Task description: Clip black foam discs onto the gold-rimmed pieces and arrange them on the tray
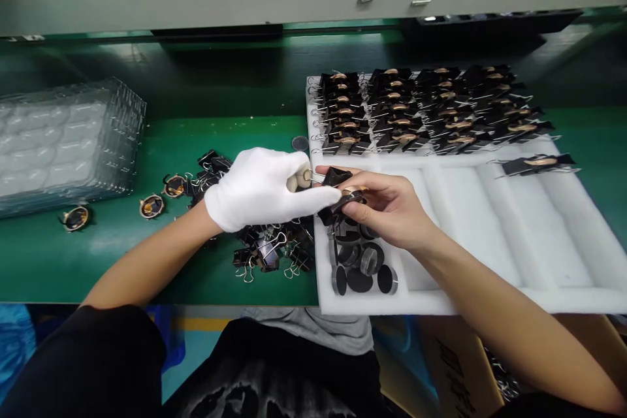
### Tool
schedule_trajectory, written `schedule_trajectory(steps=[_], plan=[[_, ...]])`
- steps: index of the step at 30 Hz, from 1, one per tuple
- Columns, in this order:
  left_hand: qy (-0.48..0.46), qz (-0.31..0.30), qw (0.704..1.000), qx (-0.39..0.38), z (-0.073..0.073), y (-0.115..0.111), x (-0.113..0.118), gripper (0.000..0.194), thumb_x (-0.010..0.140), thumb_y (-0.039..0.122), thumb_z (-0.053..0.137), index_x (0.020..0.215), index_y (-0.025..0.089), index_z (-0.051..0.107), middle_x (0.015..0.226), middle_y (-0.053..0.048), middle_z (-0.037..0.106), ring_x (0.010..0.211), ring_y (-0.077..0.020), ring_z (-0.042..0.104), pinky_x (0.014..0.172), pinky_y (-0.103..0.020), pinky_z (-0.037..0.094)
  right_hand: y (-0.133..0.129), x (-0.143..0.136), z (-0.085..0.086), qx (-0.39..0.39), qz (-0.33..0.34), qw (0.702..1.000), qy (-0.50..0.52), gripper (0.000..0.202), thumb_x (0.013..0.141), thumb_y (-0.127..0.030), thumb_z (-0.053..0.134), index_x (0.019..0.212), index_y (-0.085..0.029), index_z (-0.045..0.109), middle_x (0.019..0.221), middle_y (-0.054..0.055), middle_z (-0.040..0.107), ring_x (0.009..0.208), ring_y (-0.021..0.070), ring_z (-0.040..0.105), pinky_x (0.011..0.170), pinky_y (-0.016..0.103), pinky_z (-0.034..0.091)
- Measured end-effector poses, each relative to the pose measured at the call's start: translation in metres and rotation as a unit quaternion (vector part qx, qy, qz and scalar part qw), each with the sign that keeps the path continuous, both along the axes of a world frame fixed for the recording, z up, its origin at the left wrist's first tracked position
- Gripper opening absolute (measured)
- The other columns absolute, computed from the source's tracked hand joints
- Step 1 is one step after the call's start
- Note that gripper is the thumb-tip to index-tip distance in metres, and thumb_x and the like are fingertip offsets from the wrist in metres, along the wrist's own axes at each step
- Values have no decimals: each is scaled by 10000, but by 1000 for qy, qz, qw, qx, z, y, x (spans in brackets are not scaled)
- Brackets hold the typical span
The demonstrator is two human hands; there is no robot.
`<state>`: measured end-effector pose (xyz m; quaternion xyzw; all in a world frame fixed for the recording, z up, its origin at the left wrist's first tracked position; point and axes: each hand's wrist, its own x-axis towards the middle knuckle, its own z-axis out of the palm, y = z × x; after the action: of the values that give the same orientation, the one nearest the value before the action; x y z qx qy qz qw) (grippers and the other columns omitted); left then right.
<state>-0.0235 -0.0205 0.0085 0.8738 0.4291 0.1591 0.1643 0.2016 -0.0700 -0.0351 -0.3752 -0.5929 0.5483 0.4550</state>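
Observation:
My left hand (pixel 264 186), in a white glove, pinches the wire handle of a black binder clip (pixel 336 176). My bare right hand (pixel 394 209) has its fingers closed around a gold-rimmed round piece like a watch case (pixel 353 194), right at the clips. A second black clip body (pixel 329 214) shows just below it; how it sits on the piece is partly hidden by my fingers. Beneath my hands, black round discs (pixel 360 279) lie in the white foam tray (pixel 337 305). Loose binder clips (pixel 267 253) are heaped under and beside my left hand.
Rows of clipped gold-edged pieces (pixel 396 106) fill the tray's far side, with one clipped piece (pixel 537 164) apart at right. Several gold-rimmed round pieces (pixel 151 206) lie left on the green table (pixel 112 268). Stacked clear plastic trays (pixel 68 144) stand far left. A shelf edge (pixel 313 0) spans the back.

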Motion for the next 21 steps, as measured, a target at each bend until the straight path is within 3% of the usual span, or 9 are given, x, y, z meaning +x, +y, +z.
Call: schedule_trajectory(steps=[5, 8, 13, 16, 21], plan=[[-33, -21, 999, -3, -2, 2, 1, 501, 882, 607, 602, 601, 203, 508, 513, 36, 477, 495, -102, 422, 541, -285, 275, 0, 1, 3, 13, 2, 999, -30, 254, 878, -503, 823, 897, -254, 775, 1161, 115, 786, 1330, 329, 663, 1016, 460, 586], [-50, -1, 998, -30, -2, 7, -3, 453, 903, 544, 603, 622, 193, 552, 520, 50, 448, 507, -87, 393, 543, -269, 285, 3, 3, 4, 4, -58, 997, -41, 282, 886, -532, 812, 926, -258, 756, 1250, 99, 761, 1326, 303, 650, 1090, 455, 543], [-60, 26, 997, -33, 2, 10, -10, 435, 928, 523, 594, 642, 196, 576, 565, 41, 443, 547, -95, 381, 546, -268, 289, 10, 11, 2, -56, -100, 993, -21, 301, 872, -527, 824, 1026, -283, 739, 1060, 38, 750, 980, 231, 728, 883, 403, 615], [-45, 13, 999, -28, 5, 6, -10, 440, 932, 556, 586, 671, 202, 606, 580, 32, 483, 561, -105, 406, 566, -277, 306, 13, 16, 3, -49, -115, 991, -40, 345, 773, -444, 917, 1038, -276, 774, 1126, 36, 765, 997, 225, 728, 869, 387, 618], [-22, -29, 999, 13, 2, 2, -7, 514, 946, 644, 545, 675, 210, 596, 602, 19, 505, 581, -118, 421, 610, -293, 310, 17, 26, 5, -1, -132, 986, -103, 303, 696, -431, 963, 882, -248, 811, 961, 48, 805, 933, 262, 755, 865, 445, 642]])
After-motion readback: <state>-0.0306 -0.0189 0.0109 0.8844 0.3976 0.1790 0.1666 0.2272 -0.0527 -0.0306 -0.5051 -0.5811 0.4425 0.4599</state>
